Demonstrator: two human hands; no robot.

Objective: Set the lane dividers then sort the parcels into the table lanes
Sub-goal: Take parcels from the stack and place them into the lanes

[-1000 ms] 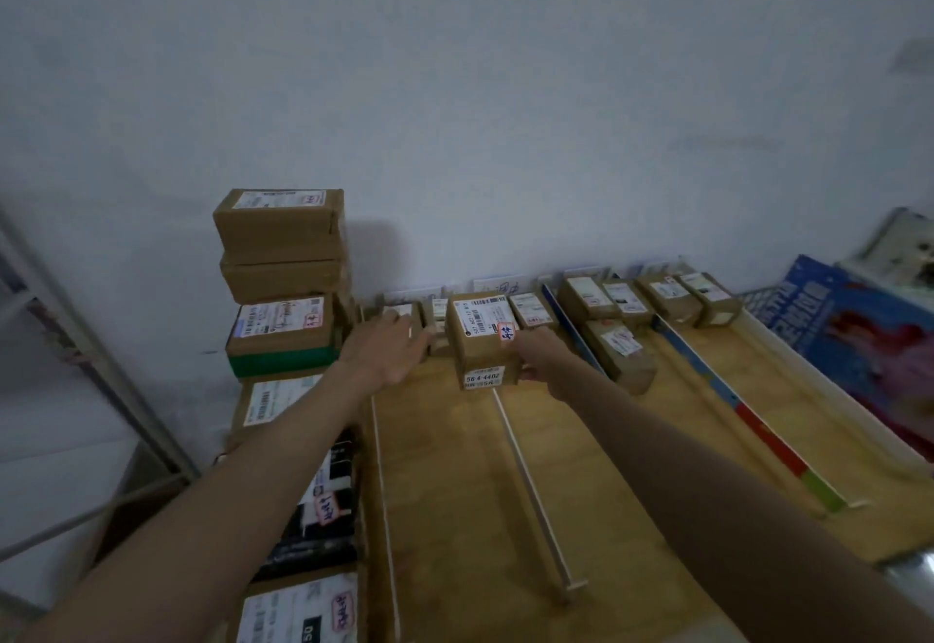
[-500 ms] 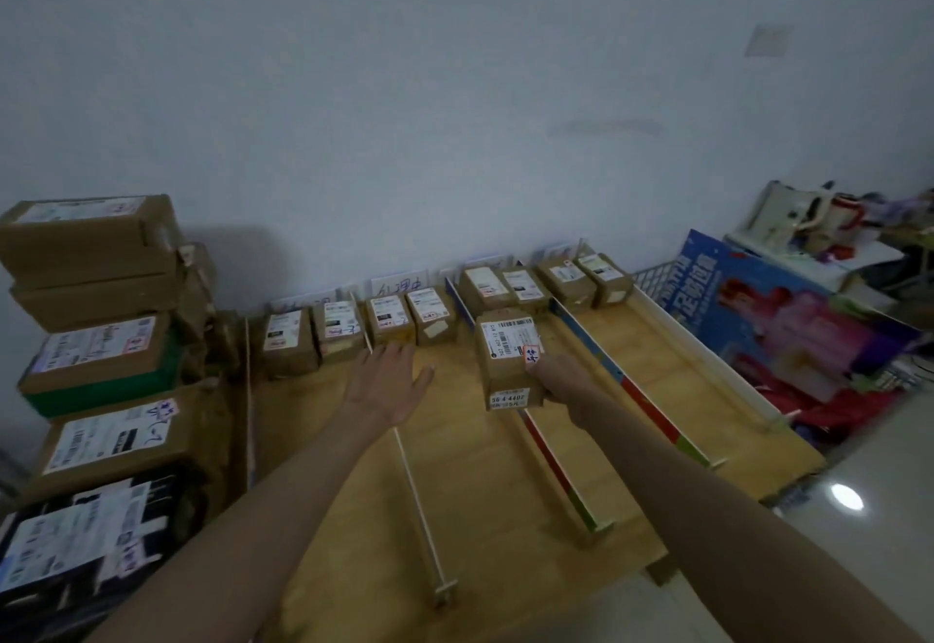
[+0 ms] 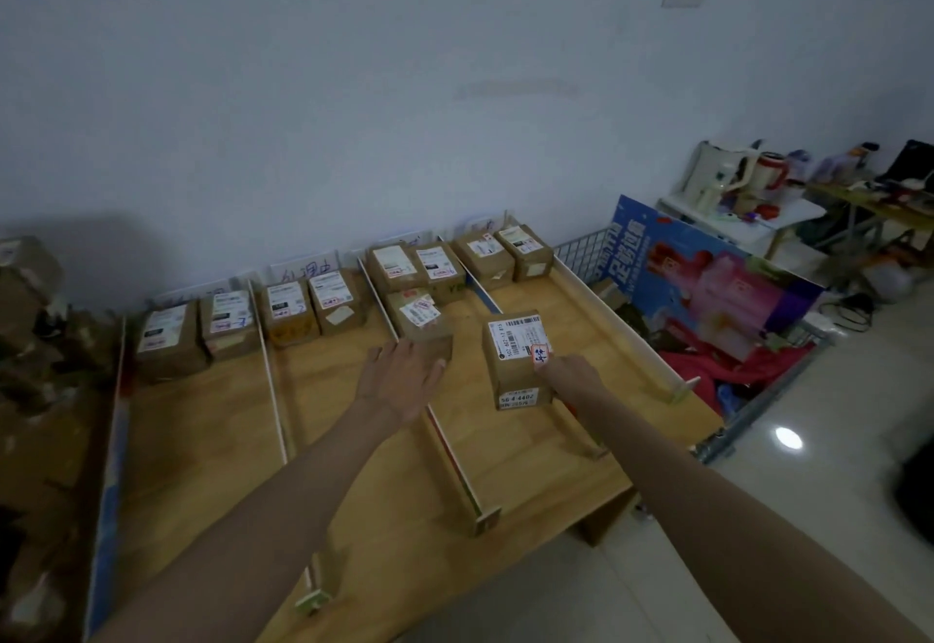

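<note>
The right hand (image 3: pixel 568 379) grips a parcel (image 3: pixel 515 359) by its near right corner, label up so the lane mark reads, and holds it over the table (image 3: pixel 212 440) toward the right edge, above the lane left of the rightmost divider (image 3: pixel 616 324). The left hand (image 3: pixel 399 379) lies open with straight fingers over the middle divider (image 3: pixel 455 460), fingertips at a loose box (image 3: pixel 422 324), probably steadying it. Sorted parcels (image 3: pixel 303 306) line the far edge, keeping the lane fronts free.
</note>
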